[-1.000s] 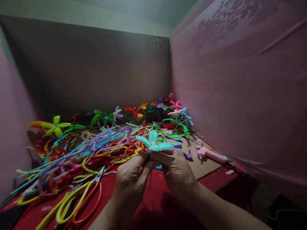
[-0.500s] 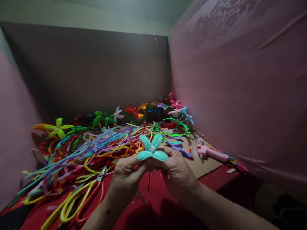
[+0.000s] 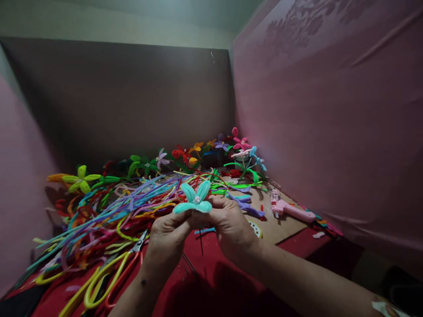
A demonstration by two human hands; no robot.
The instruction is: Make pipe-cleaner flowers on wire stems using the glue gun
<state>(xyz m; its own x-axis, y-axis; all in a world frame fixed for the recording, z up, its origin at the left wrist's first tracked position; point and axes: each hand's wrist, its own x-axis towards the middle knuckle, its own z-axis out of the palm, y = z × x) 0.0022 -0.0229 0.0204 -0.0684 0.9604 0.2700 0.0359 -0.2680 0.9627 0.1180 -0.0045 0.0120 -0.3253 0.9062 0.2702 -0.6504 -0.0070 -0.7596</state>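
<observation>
A turquoise pipe-cleaner flower (image 3: 194, 199) with a pale beaded centre is held up in front of me, its petals facing me. My left hand (image 3: 168, 235) pinches it from the left, just under the petals. From the right, my right hand (image 3: 233, 224) grips it with thumb and fingers at the base. A thin dark wire stem (image 3: 201, 242) hangs down between the hands. The fingertips behind the petals are partly hidden. Just left of my left hand lie scissors (image 3: 140, 242) with yellow and red handles around them.
Many coloured pipe cleaners (image 3: 132, 202) cover the left and middle. Finished flowers (image 3: 81, 179) line the back. A pink glue gun (image 3: 292, 210) rests on the cardboard (image 3: 287, 231) at right. Loose wires (image 3: 189, 263) lie on the red cloth (image 3: 158, 304). Pink fabric (image 3: 330, 132) rises at right.
Both hands and the turquoise flower have shifted left and slightly up. A round yellow-edged thing with holes and a blue strip now show beside my right hand.
</observation>
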